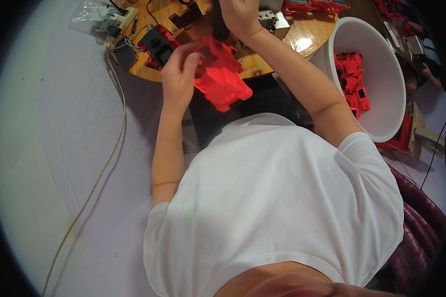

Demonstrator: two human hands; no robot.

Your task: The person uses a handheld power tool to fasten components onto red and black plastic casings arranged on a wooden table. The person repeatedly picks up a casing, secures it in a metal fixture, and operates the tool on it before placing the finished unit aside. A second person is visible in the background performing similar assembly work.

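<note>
My left hand [177,75] grips a bright red plastic housing [222,85] by its left side, thumb raised along its edge. The housing is tilted and held over the front edge of the round wooden table [260,63]. Wrapped round a black cylindrical tool [220,25] is my right hand [240,19], at the top of the view. The tool stands roughly upright just beyond the housing's far end; whether they touch I cannot tell. The tool's upper part is cut off by the frame.
Left on the table lies a black and red part [158,45], beside a power strip [125,24] with a trailing cable [120,116]. A metal block [281,25] and red parts [316,6] sit farther right. A white bin [386,94] holds red housings [351,79]. Another person's hand [426,72] shows far right.
</note>
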